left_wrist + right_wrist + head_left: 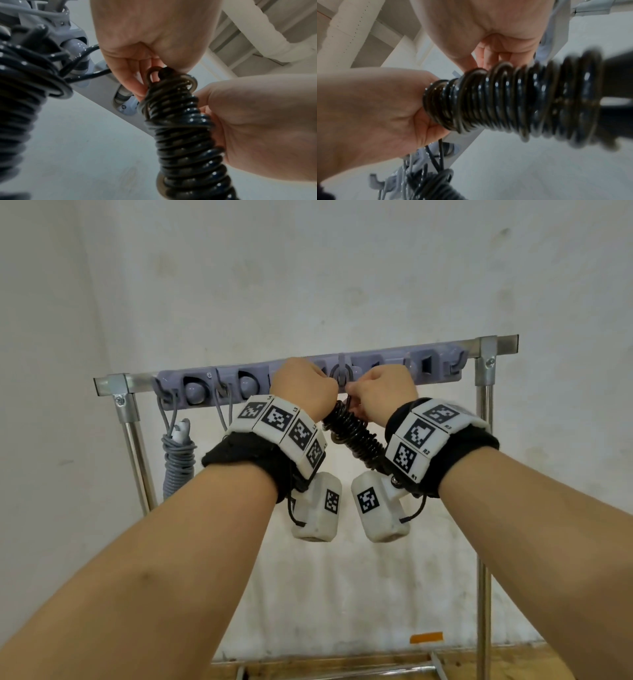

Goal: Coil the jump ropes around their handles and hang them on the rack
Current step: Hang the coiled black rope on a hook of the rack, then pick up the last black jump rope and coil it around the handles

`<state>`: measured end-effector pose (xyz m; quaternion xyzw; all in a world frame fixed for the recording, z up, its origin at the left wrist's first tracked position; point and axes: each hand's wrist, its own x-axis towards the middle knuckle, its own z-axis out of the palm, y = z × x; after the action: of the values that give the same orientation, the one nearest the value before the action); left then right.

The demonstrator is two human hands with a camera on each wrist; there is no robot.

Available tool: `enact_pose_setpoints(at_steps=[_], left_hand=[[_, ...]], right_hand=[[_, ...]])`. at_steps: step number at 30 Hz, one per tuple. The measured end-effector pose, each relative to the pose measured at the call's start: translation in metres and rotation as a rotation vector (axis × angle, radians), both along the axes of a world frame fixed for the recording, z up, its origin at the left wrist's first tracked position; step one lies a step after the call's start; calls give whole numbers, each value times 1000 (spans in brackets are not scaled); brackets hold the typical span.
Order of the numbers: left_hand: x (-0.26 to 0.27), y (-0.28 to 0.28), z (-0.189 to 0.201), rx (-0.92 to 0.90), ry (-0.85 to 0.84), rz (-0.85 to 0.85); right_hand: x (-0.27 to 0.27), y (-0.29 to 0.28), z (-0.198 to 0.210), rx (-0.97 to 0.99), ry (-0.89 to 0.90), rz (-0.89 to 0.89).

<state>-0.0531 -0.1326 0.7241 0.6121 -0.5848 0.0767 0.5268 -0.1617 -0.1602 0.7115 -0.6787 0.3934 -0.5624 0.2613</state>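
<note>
A black jump rope (352, 436), coiled tight round its handles, hangs slanted between my two raised hands just under the lilac hook strip (263, 378) of the rack. My left hand (301, 392) pinches the coil's top end, where a small loop (154, 75) sticks out. My right hand (380, 392) curls round the coil (505, 102) lower down. Both fists sit right below the middle hook (342, 373). A grey coiled rope (178, 453) hangs from the leftmost hook. A second black coil (25, 94) hangs from a peg to my left, hidden in the head view.
The strip is fixed to a metal bar between two chrome posts (484, 412), with a white wall close behind. More hooks (457, 364) show at the strip's right end. The rack's base rails (342, 666) stand on a wooden floor below.
</note>
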Motion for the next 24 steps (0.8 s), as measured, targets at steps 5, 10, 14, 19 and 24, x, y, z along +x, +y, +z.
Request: enact_pose_setpoints(at_steps=[5,10,14,19,24], left_hand=[[-1,13,-14,-50,-126,66],[-1,38,-56,-302,-306,57],[8,65,-111,-380,-428,-92],[17,98,-203,-31,-419,-289],[38,120,-313,391,-401,-341]], right_hand=[[3,9,-24,-55,-93,21],[-2,32,-64,-207,-71,-92],[-11,51,-117,-257,22,-119],[-18,77,-204,-92,322,66],[-15,96,-316,155,619,219]])
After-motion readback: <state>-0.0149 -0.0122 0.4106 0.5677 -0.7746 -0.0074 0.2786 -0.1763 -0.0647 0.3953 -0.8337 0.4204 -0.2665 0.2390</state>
